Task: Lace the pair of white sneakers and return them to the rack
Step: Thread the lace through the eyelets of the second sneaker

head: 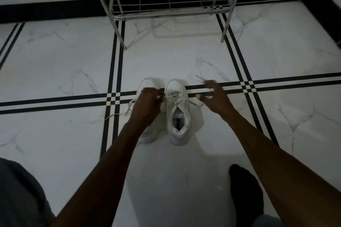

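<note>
Two white sneakers [178, 114] stand side by side on the floor [276, 51], toes toward the rack [166, 0]. The left hand [147, 105] pinches a lace [170, 100] end; the right hand [215, 96], blurred, pinches the other. The insole label [178, 123] is unreadable.

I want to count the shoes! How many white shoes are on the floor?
2. One sneaker stands in plain view between the hands. The other sneaker is just left of it, mostly hidden behind the left hand.
</note>
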### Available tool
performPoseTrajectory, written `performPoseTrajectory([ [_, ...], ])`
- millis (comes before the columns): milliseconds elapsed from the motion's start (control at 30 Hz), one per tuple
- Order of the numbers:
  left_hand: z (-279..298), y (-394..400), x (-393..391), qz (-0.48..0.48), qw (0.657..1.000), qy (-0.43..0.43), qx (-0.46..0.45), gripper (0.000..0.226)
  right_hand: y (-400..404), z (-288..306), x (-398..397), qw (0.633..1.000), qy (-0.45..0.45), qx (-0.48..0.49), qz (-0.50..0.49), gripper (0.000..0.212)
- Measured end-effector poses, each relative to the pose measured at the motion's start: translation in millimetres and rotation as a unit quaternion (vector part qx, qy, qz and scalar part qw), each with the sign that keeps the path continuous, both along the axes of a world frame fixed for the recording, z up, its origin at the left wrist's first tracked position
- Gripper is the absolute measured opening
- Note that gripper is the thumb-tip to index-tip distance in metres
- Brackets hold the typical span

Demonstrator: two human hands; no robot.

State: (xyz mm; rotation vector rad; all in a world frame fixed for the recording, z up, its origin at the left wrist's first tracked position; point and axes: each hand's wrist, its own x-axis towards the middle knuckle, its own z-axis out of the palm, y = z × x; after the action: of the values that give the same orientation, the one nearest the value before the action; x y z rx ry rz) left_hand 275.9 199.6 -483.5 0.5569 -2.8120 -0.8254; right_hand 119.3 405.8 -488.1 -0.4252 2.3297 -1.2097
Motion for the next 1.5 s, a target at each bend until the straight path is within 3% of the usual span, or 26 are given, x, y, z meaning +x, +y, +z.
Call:
performPoseTrajectory([
  [100, -7, 15, -8, -0.06, 0.989, -0.114, -0.067, 0.019, -16, 4, 12, 0.983, 0.07, 0.034, 0.166, 0.028],
  [233, -1, 29, -4, -0.001, 0.986, -0.12, -0.116, 0.021, -28, -5, 22, 0.978, 0.099, 0.041, 0.177, 0.01],
  [400, 1, 23, 5, 0.029, 0.981, -0.1, -0.163, 0.024, -27, -4, 20, 0.967, 0.124, 0.113, 0.19, 0.023],
  [533, -1, 19, 12, 0.056, 0.962, -0.11, -0.243, 0.023, -22, -5, 23, 0.927, 0.213, 0.239, 0.194, 0.024],
  [600, 0, 24, 11, 0.051, 0.956, -0.132, -0.257, 0.021, -25, -8, 27, 0.918, 0.215, 0.266, 0.2, 0.022],
  [833, -1, 33, 7, -0.024, 0.968, -0.115, -0.224, 0.023, -22, -4, 23, 0.966, 0.109, 0.147, 0.181, 0.022],
  [967, 4, 43, 1, 0.004, 0.98, -0.113, -0.165, 0.032, -24, -5, 24, 0.978, 0.08, 0.108, 0.157, 0.018],
  [1233, 3, 42, 1, 0.001, 0.956, -0.119, -0.27, 0.033, -21, -14, 25, 0.946, 0.223, 0.116, 0.202, 0.018],
  [1333, -2, 42, 1, -0.004, 0.958, -0.126, -0.26, 0.032, -12, -27, 28, 0.947, 0.248, 0.093, 0.181, 0.014],
  [1433, -9, 43, 0, -0.007, 0.962, -0.111, -0.249, 0.046, -9, -25, 34, 0.95, 0.25, 0.072, 0.171, 0.013],
  [1500, -10, 43, 0, -0.01, 0.966, -0.106, -0.234, 0.041, -13, -18, 34, 0.953, 0.237, 0.079, 0.173, 0.01],
])
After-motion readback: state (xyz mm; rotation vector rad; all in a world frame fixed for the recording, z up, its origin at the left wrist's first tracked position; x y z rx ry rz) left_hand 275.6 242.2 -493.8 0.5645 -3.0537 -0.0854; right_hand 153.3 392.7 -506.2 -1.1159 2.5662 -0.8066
